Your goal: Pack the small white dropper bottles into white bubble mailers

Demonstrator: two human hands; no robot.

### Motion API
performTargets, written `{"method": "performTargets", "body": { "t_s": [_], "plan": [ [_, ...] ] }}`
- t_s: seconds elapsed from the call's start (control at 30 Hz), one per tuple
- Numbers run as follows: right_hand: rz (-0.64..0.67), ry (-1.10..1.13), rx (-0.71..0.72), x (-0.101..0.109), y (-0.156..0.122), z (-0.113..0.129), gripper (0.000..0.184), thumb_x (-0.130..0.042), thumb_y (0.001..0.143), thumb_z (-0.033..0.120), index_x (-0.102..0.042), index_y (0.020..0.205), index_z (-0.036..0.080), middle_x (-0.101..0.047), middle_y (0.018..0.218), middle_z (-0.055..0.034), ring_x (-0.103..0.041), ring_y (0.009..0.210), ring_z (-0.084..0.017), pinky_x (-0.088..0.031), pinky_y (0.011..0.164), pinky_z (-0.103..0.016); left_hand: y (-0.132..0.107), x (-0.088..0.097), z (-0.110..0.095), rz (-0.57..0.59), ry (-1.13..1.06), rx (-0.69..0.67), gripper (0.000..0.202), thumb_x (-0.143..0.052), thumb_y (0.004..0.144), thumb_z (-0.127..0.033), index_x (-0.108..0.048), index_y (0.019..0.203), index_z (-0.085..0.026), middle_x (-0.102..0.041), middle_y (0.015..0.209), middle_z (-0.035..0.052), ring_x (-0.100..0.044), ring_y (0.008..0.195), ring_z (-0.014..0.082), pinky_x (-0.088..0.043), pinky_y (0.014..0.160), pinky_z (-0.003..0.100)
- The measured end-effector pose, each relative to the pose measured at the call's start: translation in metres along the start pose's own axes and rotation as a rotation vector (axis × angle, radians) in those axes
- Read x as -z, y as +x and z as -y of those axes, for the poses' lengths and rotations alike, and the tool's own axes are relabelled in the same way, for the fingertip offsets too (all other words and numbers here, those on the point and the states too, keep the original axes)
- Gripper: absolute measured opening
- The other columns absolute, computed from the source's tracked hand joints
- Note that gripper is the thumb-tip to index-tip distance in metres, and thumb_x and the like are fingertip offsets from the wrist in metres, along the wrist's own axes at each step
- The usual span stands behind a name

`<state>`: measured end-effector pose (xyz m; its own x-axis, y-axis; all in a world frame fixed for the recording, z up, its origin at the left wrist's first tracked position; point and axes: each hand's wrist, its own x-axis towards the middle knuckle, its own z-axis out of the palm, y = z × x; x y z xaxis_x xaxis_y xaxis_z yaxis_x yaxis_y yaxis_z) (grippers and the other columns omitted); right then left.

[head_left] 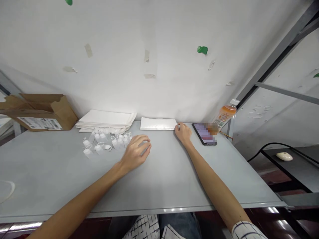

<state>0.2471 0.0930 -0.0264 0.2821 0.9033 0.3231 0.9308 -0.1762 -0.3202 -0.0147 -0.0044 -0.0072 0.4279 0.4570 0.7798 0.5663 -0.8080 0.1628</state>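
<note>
Well left of the one phone [200,133], the left hand [135,152] is loosely open; just left, the right hand [183,133] touches one white stack [158,124], pinching or not I cannot tell, where light pressure should keep edges even. Farthest left, roughly a dozen small bottles [114,143] overlap; just beyond the phone, one drink bottle [224,115].

Gray table [159,189], white stack [158,124], bottles [98,149], phone [201,133]

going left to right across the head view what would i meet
Open brown cardboard box, cluster of small white plastic bottles, left hand, low white rectangular pack, right hand, black-edged rectangular phone, white-capped plastic bottle of orange drink, cream-white rounded computer mouse.
</note>
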Motion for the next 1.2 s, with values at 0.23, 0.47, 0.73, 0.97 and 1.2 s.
{"method": "performTargets", "body": {
  "t_s": [0.23, 0.47, 0.73, 0.97, 1.2],
  "plan": [
    [0.047, 0.123, -0.072, 0.002, 0.002, -0.002, 0.026, -0.048, 0.095, 0.026, -0.067, 0.112, 0.018, -0.068, 0.085, -0.0053, -0.052, 0.069, -0.016, -0.02, 0.059, -0.028, -0.007, -0.015, -0.003, 0.125, -0.08, 0.044, 0.014, -0.054, 0.091, -0.006, -0.062, 0.091, -0.017, -0.067, 0.096, 0.0078, -0.061, 0.096, 0.0196, -0.052, 0.085, 0.036],
    [0.038, 0.207, -0.126, 0.006, 0.003, -0.001, 0.023, -0.052, 0.093, 0.024, -0.069, 0.108, 0.017, -0.066, 0.077, -0.0023, -0.044, 0.063, -0.013, -0.02, 0.059, -0.027, -0.005, -0.018, 0.002, 0.172, -0.122, 0.105, 0.014, -0.054, 0.091, -0.004, -0.061, 0.091, -0.017, -0.065, 0.09, 0.0063, -0.059, 0.091, 0.0179, -0.051, 0.082, 0.033],
    [0.004, 0.257, -0.108, 0.003, 0.004, -0.002, 0.022, -0.051, 0.092, 0.021, -0.071, 0.102, 0.016, -0.062, 0.07, -0.0008, -0.039, 0.06, -0.012, -0.02, 0.058, -0.027, -0.004, -0.018, 0.002, 0.193, -0.098, 0.098, 0.016, -0.053, 0.091, -0.004, -0.062, 0.092, -0.017, -0.067, 0.09, 0.0062, -0.061, 0.091, 0.0183, -0.052, 0.082, 0.033],
    [0.015, 0.291, -0.112, 0.004, 0.004, -0.003, 0.02, -0.052, 0.09, 0.02, -0.07, 0.096, 0.017, -0.062, 0.07, 0.0001, -0.038, 0.059, -0.012, -0.021, 0.058, -0.026, 0.04, 0.027, -0.01, 0.072, 0.064, -0.027, 0.019, -0.059, 0.088, -0.005, -0.064, 0.1, -0.018, -0.07, 0.094, 0.007, -0.066, 0.092, 0.0202, -0.053, 0.082, 0.036],
    [0.035, 0.314, -0.122, 0.006, 0.004, -0.004, 0.02, -0.049, 0.09, 0.019, -0.07, 0.091, 0.017, -0.064, 0.072, -0.0014, -0.042, 0.06, -0.013, -0.022, 0.059, -0.026, 0.091, 0.099, 0.116, 0.293, 0.542, 0.121, 0.02, -0.06, 0.088, -0.027, -0.072, 0.103, -0.024, -0.076, 0.096, -0.0018, -0.066, 0.071, 0.0163, -0.044, 0.054, 0.024]
  ]
}}
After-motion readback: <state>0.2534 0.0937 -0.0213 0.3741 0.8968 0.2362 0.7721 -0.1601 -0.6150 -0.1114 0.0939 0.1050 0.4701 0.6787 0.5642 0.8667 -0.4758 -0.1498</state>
